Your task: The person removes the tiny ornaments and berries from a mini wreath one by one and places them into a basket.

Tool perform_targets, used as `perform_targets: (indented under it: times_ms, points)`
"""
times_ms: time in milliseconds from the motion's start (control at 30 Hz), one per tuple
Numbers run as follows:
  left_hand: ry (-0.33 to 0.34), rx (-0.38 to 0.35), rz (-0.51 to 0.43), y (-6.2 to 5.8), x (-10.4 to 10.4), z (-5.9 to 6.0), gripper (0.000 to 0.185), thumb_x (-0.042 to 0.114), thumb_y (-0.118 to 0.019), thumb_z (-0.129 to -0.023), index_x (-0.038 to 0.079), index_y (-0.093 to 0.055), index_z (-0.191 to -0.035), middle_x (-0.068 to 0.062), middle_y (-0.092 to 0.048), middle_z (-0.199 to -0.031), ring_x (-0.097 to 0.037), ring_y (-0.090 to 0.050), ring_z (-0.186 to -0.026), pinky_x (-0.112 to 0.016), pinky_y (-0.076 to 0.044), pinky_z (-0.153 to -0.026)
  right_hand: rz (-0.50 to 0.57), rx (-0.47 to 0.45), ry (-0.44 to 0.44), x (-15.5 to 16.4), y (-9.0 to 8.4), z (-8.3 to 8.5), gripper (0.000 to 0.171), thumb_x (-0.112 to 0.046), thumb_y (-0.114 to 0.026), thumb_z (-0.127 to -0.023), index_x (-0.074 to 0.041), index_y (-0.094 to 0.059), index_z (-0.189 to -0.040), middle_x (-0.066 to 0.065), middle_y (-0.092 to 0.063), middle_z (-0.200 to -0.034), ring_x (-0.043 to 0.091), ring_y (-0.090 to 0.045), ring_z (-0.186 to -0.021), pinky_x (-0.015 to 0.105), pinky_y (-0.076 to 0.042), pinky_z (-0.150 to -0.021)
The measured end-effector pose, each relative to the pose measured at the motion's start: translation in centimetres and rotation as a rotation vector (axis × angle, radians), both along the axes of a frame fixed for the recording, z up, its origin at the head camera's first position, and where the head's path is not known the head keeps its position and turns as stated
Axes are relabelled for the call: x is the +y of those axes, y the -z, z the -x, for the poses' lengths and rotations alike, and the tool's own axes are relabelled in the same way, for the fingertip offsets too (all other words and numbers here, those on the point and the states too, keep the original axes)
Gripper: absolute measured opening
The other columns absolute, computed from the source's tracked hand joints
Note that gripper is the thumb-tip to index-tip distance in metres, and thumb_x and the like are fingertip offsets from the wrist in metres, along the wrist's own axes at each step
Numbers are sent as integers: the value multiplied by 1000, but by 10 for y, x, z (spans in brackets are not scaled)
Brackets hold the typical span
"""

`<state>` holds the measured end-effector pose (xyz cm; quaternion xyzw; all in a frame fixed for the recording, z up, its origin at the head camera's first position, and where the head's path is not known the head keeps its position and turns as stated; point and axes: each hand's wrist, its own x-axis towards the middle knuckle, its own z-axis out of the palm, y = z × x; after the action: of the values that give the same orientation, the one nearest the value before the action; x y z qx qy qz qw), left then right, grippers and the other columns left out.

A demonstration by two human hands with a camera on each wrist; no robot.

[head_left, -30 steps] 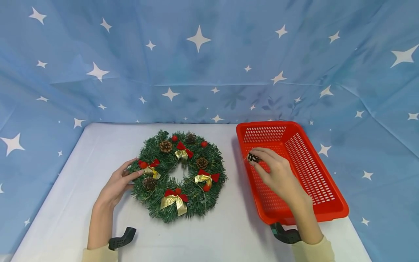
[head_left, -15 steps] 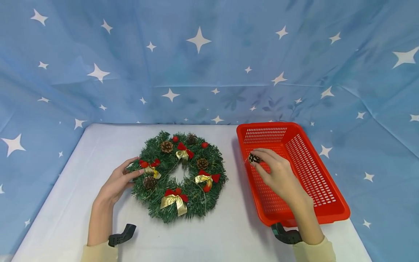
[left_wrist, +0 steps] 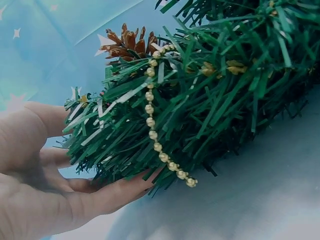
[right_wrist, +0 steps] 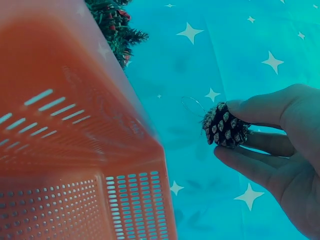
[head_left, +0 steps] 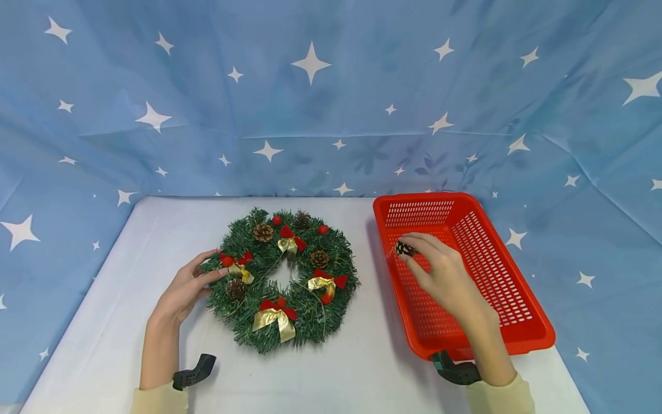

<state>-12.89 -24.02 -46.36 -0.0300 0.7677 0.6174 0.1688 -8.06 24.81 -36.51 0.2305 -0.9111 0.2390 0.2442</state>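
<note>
Against the starred blue backdrop, a pinecone (head_left: 404, 249) is being pinched by the right hand (head_left: 439, 276) above the red basket (head_left: 522, 336); the wreath (head_left: 284, 276) on the counter (head_left: 357, 368) is being steadied by the left hand (head_left: 183, 290), fingers gripping its edge. The cone is probably best being lifted slowly, its wire loop kept clear of the basket.

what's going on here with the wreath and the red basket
A person sits at a white table. Their right hand pinches a small pine cone over the red basket. Their left hand holds the left edge of a green wreath, which lies flat on the table, decked with bows and pine cones.
</note>
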Motion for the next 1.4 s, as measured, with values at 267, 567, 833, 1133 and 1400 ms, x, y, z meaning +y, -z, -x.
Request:
perform_targets:
  times_ms: [267, 567, 833, 1133, 1400]
  points:
    - [15, -14, 15, 2, -5, -4, 75, 31, -65, -103, 13, -25, -164, -22, -33, -137, -16, -47, -103, -30, -51, -77, -14, 2, -20, 2, -5, 6, 38, 4, -87, -78, 1, -75, -114, 15, -73, -112, 29, -73, -98, 42, -60, -78]
    - [27, -31, -2, 5, 0, -5, 76, 30, -66, -103, 14, -25, -164, -14, -39, -119, -17, -47, -96, -32, -50, -72, -37, -26, -39, 15, -8, 13, 37, 8, -85, -78, 3, -74, -113, 16, -73, -111, 30, -74, -94, 43, -60, -71]
    - [8, -33, 1, 3, 0, -4, 74, 30, -67, -102, 14, -28, -163, -17, -39, -125, -16, -47, -96, -32, -51, -72, -53, -73, -48, 23, -9, 26, 34, 8, -83, -80, 3, -74, -113, 17, -74, -111, 31, -74, -93, 45, -60, -71]
    - [41, -35, -16, -4, -1, 2, 77, 28, -66, -103, 13, -22, -165, -27, -10, -165, -28, -43, -124, -33, -50, -80, -80, -175, -43, 33, -7, 46, 27, 5, -79, -85, 2, -74, -112, 16, -75, -108, 30, -74, -90, 47, -60, -73]
    - [40, -31, -11, -4, -1, 3, 75, 27, -66, -103, 13, -24, -164, -27, -29, -152, -22, -46, -111, -33, -49, -75, -110, -314, -7, 45, -1, 63, 25, 0, -76, -90, 1, -75, -115, 15, -76, -106, 34, -73, -98, 52, -59, -81]
